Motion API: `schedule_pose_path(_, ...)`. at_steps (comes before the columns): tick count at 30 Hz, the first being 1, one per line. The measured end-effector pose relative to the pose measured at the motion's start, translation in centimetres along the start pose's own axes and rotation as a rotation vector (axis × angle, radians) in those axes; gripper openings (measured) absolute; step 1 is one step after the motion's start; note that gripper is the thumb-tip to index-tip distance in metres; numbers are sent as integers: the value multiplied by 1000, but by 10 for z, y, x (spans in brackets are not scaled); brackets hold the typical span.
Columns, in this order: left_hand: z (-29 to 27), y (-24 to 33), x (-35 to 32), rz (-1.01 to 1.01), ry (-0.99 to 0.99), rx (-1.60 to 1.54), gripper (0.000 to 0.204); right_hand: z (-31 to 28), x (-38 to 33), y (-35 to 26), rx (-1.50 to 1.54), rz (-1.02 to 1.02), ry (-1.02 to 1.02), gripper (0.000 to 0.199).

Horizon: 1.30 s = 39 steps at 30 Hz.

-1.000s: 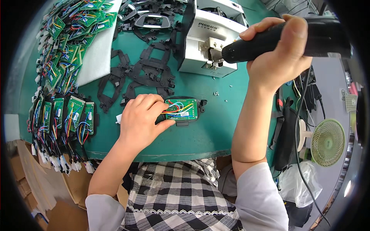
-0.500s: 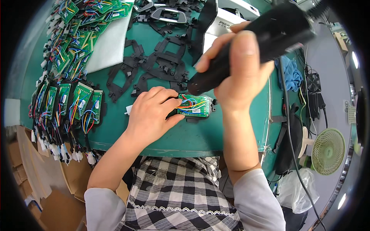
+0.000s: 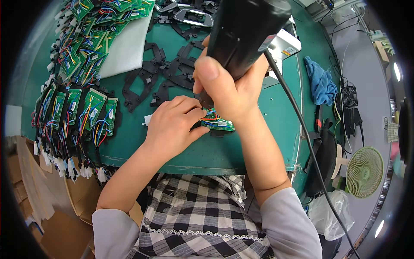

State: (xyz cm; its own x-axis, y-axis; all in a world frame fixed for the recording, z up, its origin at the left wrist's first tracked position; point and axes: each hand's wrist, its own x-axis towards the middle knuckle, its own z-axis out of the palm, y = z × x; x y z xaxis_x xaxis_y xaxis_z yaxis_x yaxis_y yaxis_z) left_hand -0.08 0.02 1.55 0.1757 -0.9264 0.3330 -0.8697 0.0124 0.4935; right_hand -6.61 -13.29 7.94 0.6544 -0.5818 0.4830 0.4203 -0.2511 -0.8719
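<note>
Green rectangular circuit board with coloured wires (image 3: 221,125): lay toward the near edge of the green table (image 3: 129,153), just right of the left fingertips, with a piece of black plastic (image 3: 218,134) showing along its near side.
Board's long axis: ran roughly left to right, as far as the hands left it in view.
Bare left hand (image 3: 172,125): clamped on the board's left end, thumb at the near side, index finger at the far side.
Bare right hand (image 3: 235,88): wrapped firmly around the thick black cylindrical handheld power tool (image 3: 248,39), above the board's far side.
Tool's long axis: slanted from its raised thick end, far and right, down to its narrow end, near and left.
Tool end to board: stood by the board's far left part, close to the left index finger; whether it touched could not be told, as the right hand covered much of that spot.
Nearer hand: the left, in contact with the board; the right met it only through the tool, if at all.
Long black cable (image 3: 308,142): ran toward the near right, well apart from the board.
</note>
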Motion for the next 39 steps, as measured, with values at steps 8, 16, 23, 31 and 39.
schedule_pose_path(8, 1, -6, 2, -3, -58, -53, 31, -23, 4, -16, -205, -75, 225, 50)
schedule_pose_path(16, 4, -5, 4, -12, -23, -52, 15, -84, 38, -46, -413, -422, 496, 57)
schedule_pose_path(23, 5, -5, 2, -16, -6, -44, 14, -80, 36, -37, -364, -372, 454, 52)
schedule_pose_path(31, 8, -7, 1, -15, 31, -32, 14, -43, -11, -31, -158, -86, 201, 64)
schedule_pose_path(39, 8, -9, 1, 31, 73, 46, 10, -14, -25, -11, -162, -74, 112, 58)
